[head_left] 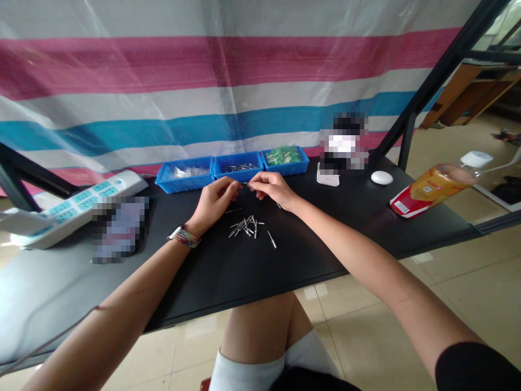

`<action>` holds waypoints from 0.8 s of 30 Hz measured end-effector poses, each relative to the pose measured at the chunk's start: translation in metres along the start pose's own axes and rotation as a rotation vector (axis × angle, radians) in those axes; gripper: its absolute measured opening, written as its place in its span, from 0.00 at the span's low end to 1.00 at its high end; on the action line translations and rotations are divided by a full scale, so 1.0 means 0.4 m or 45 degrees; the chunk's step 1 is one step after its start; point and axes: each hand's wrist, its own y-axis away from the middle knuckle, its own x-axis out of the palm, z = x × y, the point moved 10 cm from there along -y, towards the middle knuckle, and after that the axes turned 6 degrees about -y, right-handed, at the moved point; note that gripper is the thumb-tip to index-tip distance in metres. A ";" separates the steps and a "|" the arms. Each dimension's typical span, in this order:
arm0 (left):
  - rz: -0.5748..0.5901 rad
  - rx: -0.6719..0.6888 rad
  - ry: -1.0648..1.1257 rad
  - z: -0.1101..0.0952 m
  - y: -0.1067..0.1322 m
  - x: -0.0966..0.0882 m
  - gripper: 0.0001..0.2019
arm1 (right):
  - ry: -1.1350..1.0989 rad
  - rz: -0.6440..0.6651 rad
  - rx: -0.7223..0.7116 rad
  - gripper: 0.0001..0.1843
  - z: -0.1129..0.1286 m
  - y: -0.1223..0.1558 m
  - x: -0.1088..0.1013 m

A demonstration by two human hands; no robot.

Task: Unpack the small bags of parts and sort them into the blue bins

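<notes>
My left hand [215,202] and my right hand [275,191] meet fingertip to fingertip just in front of the blue bins. Between their pinched fingers is a thin metal pin, seemingly a blind rivet [245,183], mostly covered by the fingers. Closer to me on the black table lies a loose pile of blind rivets [245,225], slim silvery shafts with a thicker end. A single rivet [272,239] lies apart to the right of the pile. Another thin pin [233,210] rests near my left hand, and one end shows under my right wrist.
Three joined blue bins [185,186] hold clear plastic bags, metal pins and green packets. At left are a white power strip [81,203] and a blurred object [122,228]. At right stand a drink bottle [437,187], a white mouse-shaped item [381,177] and a small white case [328,176].
</notes>
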 end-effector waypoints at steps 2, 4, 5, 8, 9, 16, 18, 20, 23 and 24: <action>-0.018 -0.007 0.018 -0.001 0.000 -0.003 0.18 | 0.011 0.006 0.018 0.13 -0.002 0.000 0.001; -0.029 -0.012 0.047 -0.002 0.000 -0.004 0.16 | 0.019 0.009 0.039 0.13 -0.004 0.000 0.002; -0.032 -0.015 0.060 -0.002 0.000 -0.005 0.16 | 0.023 0.014 0.047 0.12 -0.004 0.000 0.003; -0.041 -0.017 0.069 0.000 0.000 -0.008 0.15 | 0.026 0.038 0.064 0.12 -0.005 0.001 0.008; -0.040 -0.013 0.057 0.000 0.000 -0.008 0.15 | 0.021 0.040 0.065 0.12 -0.006 0.001 0.009; -0.044 0.042 -0.039 -0.007 -0.001 -0.009 0.20 | -0.032 -0.006 0.003 0.12 -0.001 0.002 0.000; -0.033 0.029 -0.045 -0.004 -0.001 -0.007 0.21 | -0.020 -0.020 0.007 0.12 -0.002 0.002 -0.002; -0.021 0.003 -0.021 0.002 -0.001 -0.004 0.20 | -0.014 -0.031 0.023 0.12 -0.005 0.002 -0.002; -0.012 -0.017 0.062 0.006 0.000 0.000 0.16 | -0.014 -0.035 0.044 0.14 -0.009 -0.002 -0.002; -0.010 -0.011 0.083 0.004 0.000 0.000 0.15 | -0.014 -0.034 0.045 0.16 -0.010 -0.003 -0.002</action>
